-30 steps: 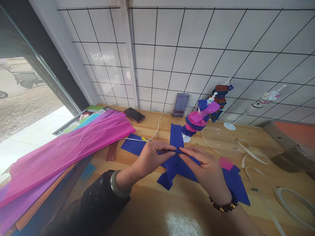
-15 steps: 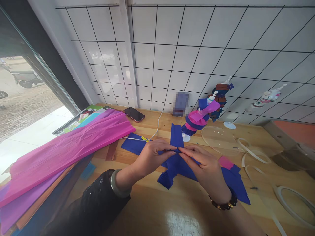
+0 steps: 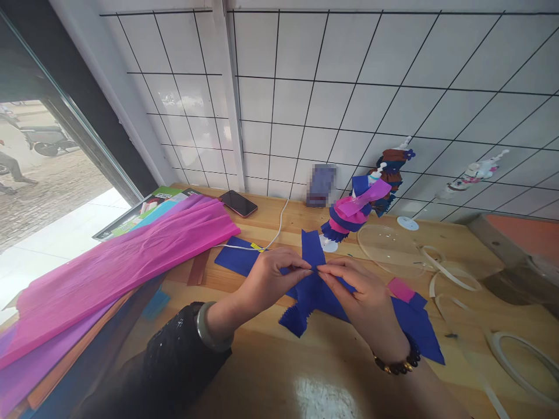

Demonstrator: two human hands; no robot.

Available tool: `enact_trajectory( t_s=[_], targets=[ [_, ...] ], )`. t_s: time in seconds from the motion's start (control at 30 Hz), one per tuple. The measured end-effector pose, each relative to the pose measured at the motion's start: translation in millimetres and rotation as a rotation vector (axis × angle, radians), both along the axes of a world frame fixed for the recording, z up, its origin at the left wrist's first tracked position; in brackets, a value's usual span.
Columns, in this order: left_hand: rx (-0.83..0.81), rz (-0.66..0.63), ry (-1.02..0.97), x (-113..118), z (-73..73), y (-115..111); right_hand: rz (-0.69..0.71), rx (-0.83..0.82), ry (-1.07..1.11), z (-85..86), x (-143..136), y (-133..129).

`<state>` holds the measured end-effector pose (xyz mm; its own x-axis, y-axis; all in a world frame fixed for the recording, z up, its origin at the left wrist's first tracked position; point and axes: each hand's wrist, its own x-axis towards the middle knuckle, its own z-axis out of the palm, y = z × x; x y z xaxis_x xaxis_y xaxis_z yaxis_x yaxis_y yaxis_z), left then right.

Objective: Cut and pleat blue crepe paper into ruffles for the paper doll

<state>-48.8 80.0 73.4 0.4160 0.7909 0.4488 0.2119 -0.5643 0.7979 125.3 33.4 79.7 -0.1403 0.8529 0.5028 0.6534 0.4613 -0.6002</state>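
My left hand (image 3: 276, 272) and my right hand (image 3: 360, 289) pinch a strip of dark blue crepe paper (image 3: 312, 247) between thumbs and fingertips, close together at the middle of the table. The strip's far end stands up beyond my fingers. Its near end, gathered into small pleats (image 3: 294, 320), hangs toward me. Beneath my hands lies more blue paper (image 3: 419, 331), reaching out to the right, and another blue piece (image 3: 234, 256) shows at the left.
Stacked crepe paper sheets (image 3: 126, 262) in pink and purple cover the left side. A phone (image 3: 239, 203) and white cable (image 3: 280, 224) lie behind. Dolls in paper dresses (image 3: 356, 203) stand at the back right, near a clear disc (image 3: 388, 250) and coiled white tape (image 3: 519, 361).
The far end of the blue strip has dipped lower and tilted slightly left. My fingertips have drawn slightly apart; both hands stay in nearly the same place.
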Motion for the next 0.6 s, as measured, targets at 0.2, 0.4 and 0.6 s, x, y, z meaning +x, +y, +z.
enact_trajectory(
  t_s=[0.2,0.4,0.6],
  targets=[
    [-0.081,0.020,-0.039,-0.2,-1.7,-0.7,-0.043,-0.067,0.062,0.7,-1.5,-0.4],
    [-0.175,0.027,-0.065,0.9,-2.1,-1.3,-0.129,-0.294,0.198,-0.9,-0.6,1.3],
    [-0.194,0.022,-0.089,1.3,-2.1,-1.1,-0.099,-0.462,0.354,-1.3,-0.6,3.4]
  ],
)
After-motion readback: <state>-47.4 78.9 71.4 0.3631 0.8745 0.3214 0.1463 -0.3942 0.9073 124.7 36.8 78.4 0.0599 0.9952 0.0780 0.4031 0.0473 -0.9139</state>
